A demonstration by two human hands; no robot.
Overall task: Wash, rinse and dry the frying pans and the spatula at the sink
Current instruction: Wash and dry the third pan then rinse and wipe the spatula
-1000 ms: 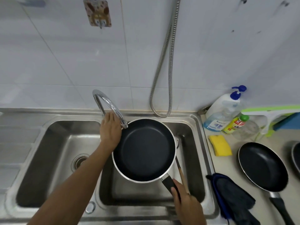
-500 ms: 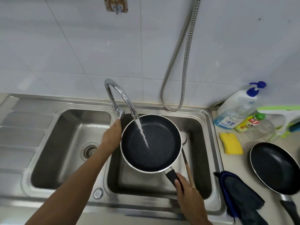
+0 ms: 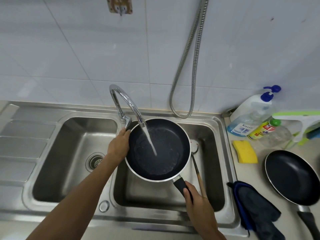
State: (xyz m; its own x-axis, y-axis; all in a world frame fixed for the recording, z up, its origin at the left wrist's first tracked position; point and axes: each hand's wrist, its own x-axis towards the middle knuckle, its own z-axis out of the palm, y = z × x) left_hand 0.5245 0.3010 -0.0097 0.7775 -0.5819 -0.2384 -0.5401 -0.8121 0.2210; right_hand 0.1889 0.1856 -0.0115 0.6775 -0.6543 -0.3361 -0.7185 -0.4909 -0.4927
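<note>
In the head view, we are holding the frying pan [image 3: 158,149] level over the right basin of the sink [image 3: 223,153], our right hand [image 3: 199,208] wrapping its fingers tight around the black handle. Water is now running from the faucet [image 3: 129,103] into the pan and spreading over its dark floor, whereas a second ago the pan was sitting dry under a closed tap. Our left hand [image 3: 119,146] is resting against the pan's left rim just below the tap lever, fingers pressed together (what the fingertips are touching behind the rim we cannot tell). We are reading this as the first wetting, with scrubbing yet to come. The spatula [image 3: 196,163] is lying in the basin beside the pan; a second frying pan [image 3: 292,177], sponge [image 3: 245,151] and cloth [image 3: 256,210] are waiting on the counter.
</note>
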